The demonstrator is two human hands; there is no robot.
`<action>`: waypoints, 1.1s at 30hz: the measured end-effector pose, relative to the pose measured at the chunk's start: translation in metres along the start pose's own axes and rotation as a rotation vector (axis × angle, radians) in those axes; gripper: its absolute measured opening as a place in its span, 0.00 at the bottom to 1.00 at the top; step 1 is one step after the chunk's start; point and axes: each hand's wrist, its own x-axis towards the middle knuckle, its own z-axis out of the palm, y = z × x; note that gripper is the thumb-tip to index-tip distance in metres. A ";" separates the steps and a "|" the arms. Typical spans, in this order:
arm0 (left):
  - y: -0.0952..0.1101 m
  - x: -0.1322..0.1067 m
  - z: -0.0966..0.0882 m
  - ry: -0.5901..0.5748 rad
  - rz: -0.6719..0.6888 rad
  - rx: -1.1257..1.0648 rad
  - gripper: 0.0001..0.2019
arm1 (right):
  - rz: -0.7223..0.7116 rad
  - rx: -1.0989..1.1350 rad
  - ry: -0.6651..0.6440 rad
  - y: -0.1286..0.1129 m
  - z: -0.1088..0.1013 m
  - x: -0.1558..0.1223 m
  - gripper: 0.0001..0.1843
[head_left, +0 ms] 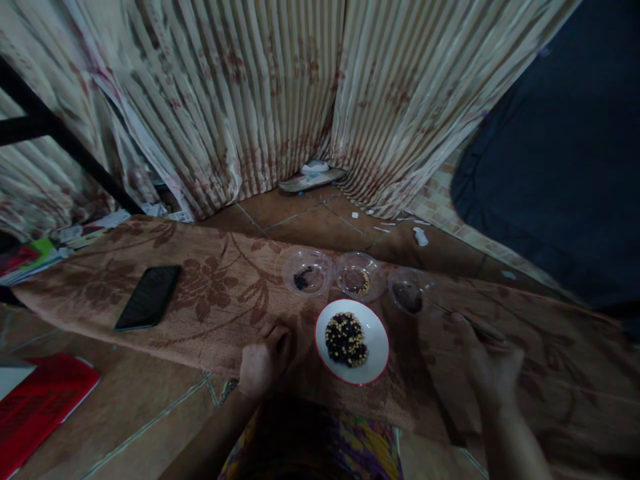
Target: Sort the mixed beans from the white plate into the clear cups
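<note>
A white bowl (pixel 377 350) with a red rim stands in front of me, with dark and yellow beans or kernels (pixel 346 340) mixed in it. Behind it is a row of clear plastic cups: the left cup (pixel 287 273) has some dark pieces, the middle cup (pixel 375 272) some yellow ones, and the right cup (pixel 393 283) a little dark matter. My left hand (pixel 264 360) rests curled on the cloth, left of the bowl, with nothing visible in it. To the right of the cups, my right hand (pixel 493 367) grips thin tweezers (pixel 483 328) whose tips point toward the right cup.
A patterned brown cloth (pixel 225 280) covers the narrow table. On its left lies a dark phone (pixel 149 298). Beyond hang striped curtains (pixel 280 100), with paper scraps (pixel 420 236) on the tiled floor. A red item (pixel 45 407) is at lower left, a dark covered shape (pixel 555 153) at right.
</note>
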 end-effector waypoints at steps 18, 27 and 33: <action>-0.004 0.000 0.004 0.019 0.029 -0.037 0.11 | 0.278 0.078 -0.492 -0.045 -0.002 -0.090 0.15; 0.000 -0.001 0.002 0.005 -0.005 -0.023 0.11 | 0.201 0.033 -0.514 -0.037 0.001 -0.093 0.14; -0.002 -0.001 0.003 -0.006 0.003 -0.017 0.12 | 0.200 0.001 -0.548 -0.033 0.001 -0.094 0.14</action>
